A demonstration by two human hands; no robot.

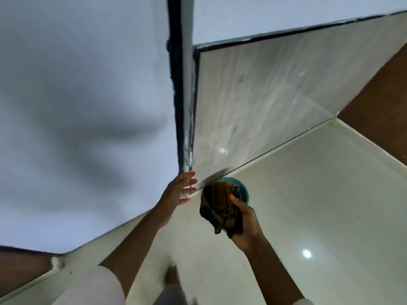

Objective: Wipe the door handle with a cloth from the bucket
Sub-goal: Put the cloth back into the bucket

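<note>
Right hand [243,219]: grip closed on dark crumpled cloth [220,208], above teal bucket [242,190].
Left hand [179,190]: fingers spread, empty.

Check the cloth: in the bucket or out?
Out. The right hand grips the bunched cloth above the teal bucket; the left hand is open, empty.
</note>
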